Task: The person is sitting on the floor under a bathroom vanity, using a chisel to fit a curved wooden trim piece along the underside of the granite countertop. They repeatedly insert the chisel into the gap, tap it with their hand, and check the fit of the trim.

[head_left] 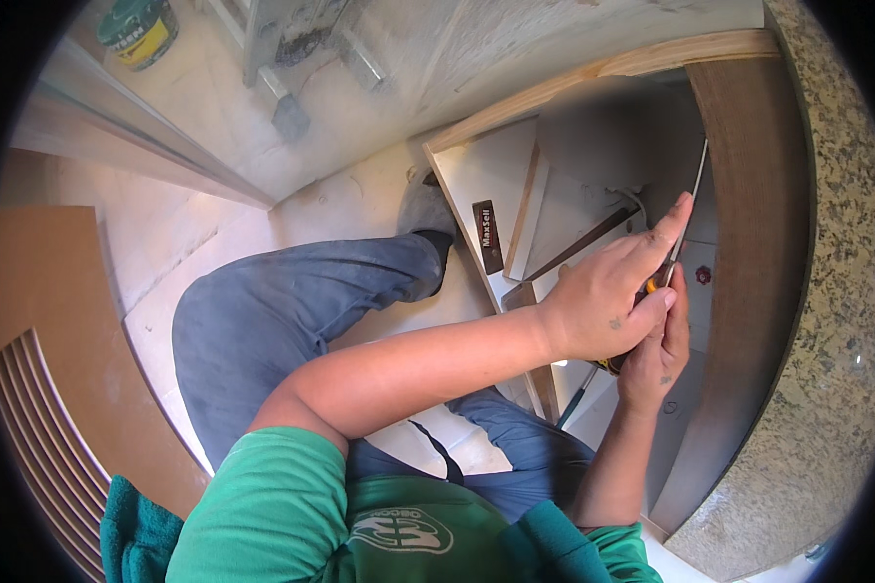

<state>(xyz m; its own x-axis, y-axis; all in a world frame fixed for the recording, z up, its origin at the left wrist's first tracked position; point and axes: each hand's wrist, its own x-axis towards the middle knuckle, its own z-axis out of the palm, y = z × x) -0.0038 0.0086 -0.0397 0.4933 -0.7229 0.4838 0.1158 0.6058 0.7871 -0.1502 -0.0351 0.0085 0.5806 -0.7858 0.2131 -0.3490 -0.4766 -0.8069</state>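
Both my hands are close together inside a low wooden cabinet frame [752,165]. My right hand [656,361] is closed around what looks like a tape measure, its yellow-and-black body [608,365] partly hidden by the fingers. From the hands a thin metal blade [695,189] runs up to the far right, beside the brown board. My left hand [608,291] lies over the right one, index finger stretched along the blade and thumb pressed near the right fingertips. Below the hands, a thin tool with a dark green handle [576,396] leans at the cabinet's near edge.
A dark box [487,237] lies on the white panel inside the cabinet, near loose wooden strips [527,209]. A red knob [703,276] shows on the right. Speckled stone countertop [836,243] borders the frame. A slatted wooden door [78,321] stands left; a ladder [292,107] and bucket [141,34] sit behind.
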